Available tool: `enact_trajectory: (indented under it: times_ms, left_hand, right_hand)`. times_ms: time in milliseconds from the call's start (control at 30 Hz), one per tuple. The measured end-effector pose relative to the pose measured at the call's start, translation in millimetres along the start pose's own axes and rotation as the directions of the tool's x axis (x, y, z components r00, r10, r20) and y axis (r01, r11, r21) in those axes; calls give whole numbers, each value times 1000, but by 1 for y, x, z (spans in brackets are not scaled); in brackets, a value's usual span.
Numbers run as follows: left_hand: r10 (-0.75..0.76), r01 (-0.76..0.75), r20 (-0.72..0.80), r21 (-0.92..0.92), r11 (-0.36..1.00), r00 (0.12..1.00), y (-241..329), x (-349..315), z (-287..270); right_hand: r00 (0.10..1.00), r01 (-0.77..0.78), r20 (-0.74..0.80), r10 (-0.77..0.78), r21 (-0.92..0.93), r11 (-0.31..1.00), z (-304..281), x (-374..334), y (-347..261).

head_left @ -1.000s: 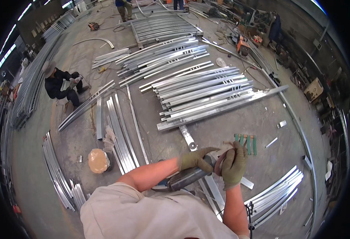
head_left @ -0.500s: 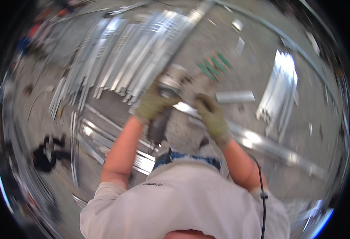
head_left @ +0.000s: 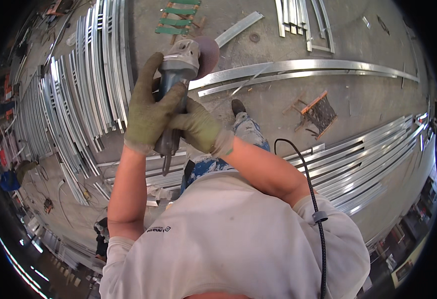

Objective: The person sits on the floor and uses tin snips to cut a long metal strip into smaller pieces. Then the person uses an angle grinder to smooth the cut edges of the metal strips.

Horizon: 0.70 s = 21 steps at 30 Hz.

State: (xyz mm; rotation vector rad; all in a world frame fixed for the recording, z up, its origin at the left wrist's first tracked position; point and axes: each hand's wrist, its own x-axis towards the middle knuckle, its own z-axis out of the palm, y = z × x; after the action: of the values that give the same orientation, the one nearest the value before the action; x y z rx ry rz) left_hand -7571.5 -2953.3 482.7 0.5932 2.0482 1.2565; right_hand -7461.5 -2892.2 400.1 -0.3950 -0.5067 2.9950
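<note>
An angle grinder [head_left: 174,70] with a grey-blue body is held up in front of me, its round reddish-brown disc [head_left: 209,58] at the far right end. Around its body, from the left, wraps my gloved left hand [head_left: 147,108]. Lower down, the fingers of my gloved right hand [head_left: 198,125] close on the grinder's rear part, partly hidden behind my left hand. Both gloves are dull green. A short dark cord stub hangs from the tool's near end. Beyond the disc, a long shiny metal profile [head_left: 308,65] lies on the floor, apart from it.
Rows of metal profiles [head_left: 86,74] cover the left floor, with more profiles [head_left: 358,162] at the right. A small stool with an orange edge [head_left: 320,114] stands right of my foot [head_left: 238,106]. A green-slatted stool [head_left: 178,19] is at the top. A black cable [head_left: 312,187] runs over my right arm.
My right hand, earlier apart from the grinder, has come left onto its body. The grinder has risen farther from me and left in the view. The whole view has turned.
</note>
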Motion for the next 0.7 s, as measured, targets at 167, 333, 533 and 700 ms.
enact_trajectory:
  times_ms: [167, 333, 533, 700]
  left_hand:
    - [-1, 3, -56, 44, 999, 998, -33, -4, 43]
    - [-440, 553, 405, -222, 803, 801, -7, -12, 74]
    - [-21, -118, 367, 353, 928, 930, 32, 9, 106]
    - [27, -323, 373, 765, 557, 928, 37, 3, 129]
  right_hand:
    - [995, 51, -92, -38, 145, 988, -48, -16, -48]
    - [986, 128, -114, -123, 35, 991, -77, -39, -98]
    - [921, 312, -265, -286, 63, 948, -65, -59, -138]
    - [770, 492, -587, -251, 295, 819, -91, -64, -123]
